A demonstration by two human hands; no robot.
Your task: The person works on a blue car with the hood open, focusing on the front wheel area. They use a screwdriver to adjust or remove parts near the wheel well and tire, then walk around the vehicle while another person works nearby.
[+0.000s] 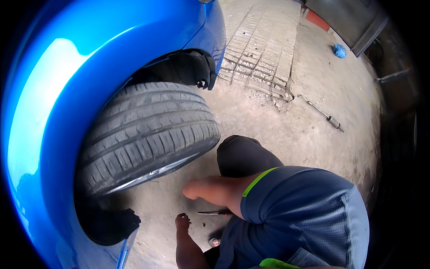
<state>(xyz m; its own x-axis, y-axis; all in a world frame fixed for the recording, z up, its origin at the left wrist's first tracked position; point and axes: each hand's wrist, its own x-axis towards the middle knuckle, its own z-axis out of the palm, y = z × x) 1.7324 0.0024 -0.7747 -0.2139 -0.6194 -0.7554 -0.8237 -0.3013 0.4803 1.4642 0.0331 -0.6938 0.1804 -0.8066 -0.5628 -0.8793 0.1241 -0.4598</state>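
Note:
My left hand (182,219) hangs low over the floor with its fingers curled in; whether anything small is inside does not show. From under a green-trimmed sleeve, my right arm (219,190) reaches left to a rounded, blurred end, and no fingers can be made out. A long thin tool with a dark shaft and a red-and-black handle (215,213), much like a screwdriver, lies between the two arms. Left of my arms, a worn black tire (152,130) sits turned outward in the wheel arch of a blue car (103,49). A strip of its silver rim (156,173) shows.
My dark-trousered knee (244,157) is bent beside the tire. A metal rod with a coiled or ribbed end (329,117) lies on the concrete to the right. Broken, grooved paving (257,54), a crumpled blue bundle (339,50) and a grey metal panel (345,20) are farther off.

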